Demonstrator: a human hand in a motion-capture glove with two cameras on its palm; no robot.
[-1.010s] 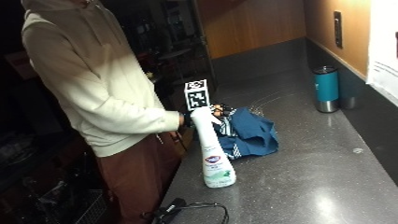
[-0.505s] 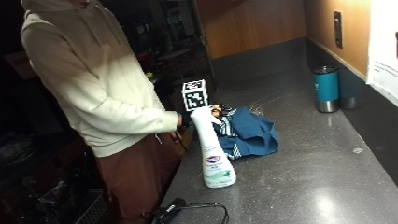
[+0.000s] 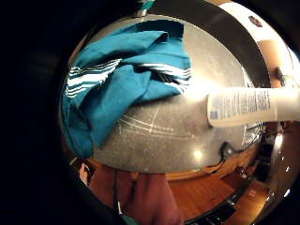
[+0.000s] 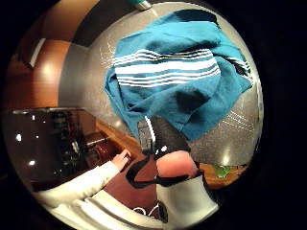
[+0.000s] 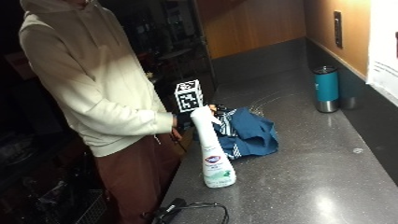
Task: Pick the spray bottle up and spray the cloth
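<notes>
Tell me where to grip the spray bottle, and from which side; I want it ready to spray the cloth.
Grip the narrow neck just under the white trigger head of the spray bottle, probably from the person's side. It stands upright on the counter, widening toward the base, so the neck suits curled fingers. The cloth lies just behind it, so the nozzle should point that way.

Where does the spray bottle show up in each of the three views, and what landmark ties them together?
Outside view: spray bottle stands upright on the grey counter, beside the blue cloth.
Little finger side palm view: its white labelled body lies across the counter past the cloth.
Thumb side palm view: not in it.
Shared landmark: the white-striped blue cloth.
</notes>
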